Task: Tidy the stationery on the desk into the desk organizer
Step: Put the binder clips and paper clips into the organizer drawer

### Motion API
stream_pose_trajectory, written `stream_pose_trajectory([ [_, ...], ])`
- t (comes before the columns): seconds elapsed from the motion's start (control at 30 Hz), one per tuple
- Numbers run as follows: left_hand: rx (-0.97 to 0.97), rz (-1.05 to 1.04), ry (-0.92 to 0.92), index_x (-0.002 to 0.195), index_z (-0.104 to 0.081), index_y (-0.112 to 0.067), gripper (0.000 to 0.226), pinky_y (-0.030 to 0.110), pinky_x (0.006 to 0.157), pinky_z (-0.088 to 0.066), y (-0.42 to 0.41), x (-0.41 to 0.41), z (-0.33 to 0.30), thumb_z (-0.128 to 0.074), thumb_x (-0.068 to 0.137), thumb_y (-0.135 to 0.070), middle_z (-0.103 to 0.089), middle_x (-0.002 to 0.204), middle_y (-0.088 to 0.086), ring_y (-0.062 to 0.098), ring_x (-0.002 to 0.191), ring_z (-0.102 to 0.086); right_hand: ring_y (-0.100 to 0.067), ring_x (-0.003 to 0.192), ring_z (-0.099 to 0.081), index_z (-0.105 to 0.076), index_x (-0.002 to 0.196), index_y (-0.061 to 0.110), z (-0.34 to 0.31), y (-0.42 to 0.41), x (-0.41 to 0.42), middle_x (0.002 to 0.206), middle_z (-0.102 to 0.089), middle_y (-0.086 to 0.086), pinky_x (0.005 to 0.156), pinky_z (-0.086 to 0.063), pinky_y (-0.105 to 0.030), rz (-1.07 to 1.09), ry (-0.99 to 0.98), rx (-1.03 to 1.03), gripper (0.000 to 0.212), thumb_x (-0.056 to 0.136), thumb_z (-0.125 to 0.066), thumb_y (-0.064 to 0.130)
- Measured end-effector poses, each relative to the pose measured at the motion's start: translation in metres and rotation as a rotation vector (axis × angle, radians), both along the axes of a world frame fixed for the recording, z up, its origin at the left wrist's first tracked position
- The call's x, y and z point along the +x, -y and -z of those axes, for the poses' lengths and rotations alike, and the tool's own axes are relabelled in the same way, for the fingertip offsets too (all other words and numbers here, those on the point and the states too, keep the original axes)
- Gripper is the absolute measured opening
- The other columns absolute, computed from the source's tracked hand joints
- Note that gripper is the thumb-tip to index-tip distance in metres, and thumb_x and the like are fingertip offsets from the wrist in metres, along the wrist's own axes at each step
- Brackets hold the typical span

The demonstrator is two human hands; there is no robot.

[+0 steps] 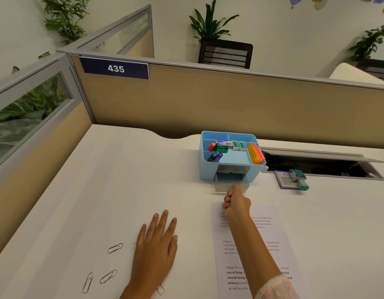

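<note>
Near the desk's [122,169] back edge stood the blue desk organizer [229,157] — the right hand [236,202] pinched its clear drawer [231,184], part-open; the left hand [157,240] lay flat, fingers straight, among paper clips [115,248].

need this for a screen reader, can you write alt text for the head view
A person's right hand grips the front of the clear drawer of a blue desk organizer on a white desk, the drawer partly out. The left hand rests flat on the desk near loose paper clips, and a printed sheet lies under the right forearm.
</note>
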State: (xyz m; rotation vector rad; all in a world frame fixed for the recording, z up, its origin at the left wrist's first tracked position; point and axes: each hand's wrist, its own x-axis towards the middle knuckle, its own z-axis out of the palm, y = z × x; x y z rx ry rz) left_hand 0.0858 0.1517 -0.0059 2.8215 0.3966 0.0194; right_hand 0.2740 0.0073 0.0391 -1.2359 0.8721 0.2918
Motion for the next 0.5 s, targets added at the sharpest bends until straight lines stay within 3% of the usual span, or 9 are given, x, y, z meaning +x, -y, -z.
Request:
stream_pose_trajectory([
  [0.33,0.009,0.023,0.021,0.137,-0.045,-0.025,0.064,0.042,0.11,-0.023,0.0,0.0,0.003,-0.003,0.095,-0.047,-0.037,0.148,-0.001,0.022,0.137,-0.033,-0.01,0.045,-0.034,-0.055,0.068,0.008,-0.009,0.016,-0.026,0.058,-0.046,-0.003,0.039,-0.03,-0.018,-0.052,-0.021,0.022,0.026,0.092,-0.057,0.02],
  [0.5,-0.064,0.033,0.045,0.145,-0.027,-0.029,0.051,0.036,0.116,-0.007,-0.004,0.0,0.006,-0.017,0.097,-0.043,-0.019,0.155,-0.007,0.015,0.144,-0.013,-0.011,0.044,-0.036,-0.059,0.068,0.007,-0.016,0.016,-0.043,0.056,-0.049,-0.004,0.041,-0.032,-0.019,-0.138,0.004,-0.051,0.029,0.092,-0.055,0.023],
])
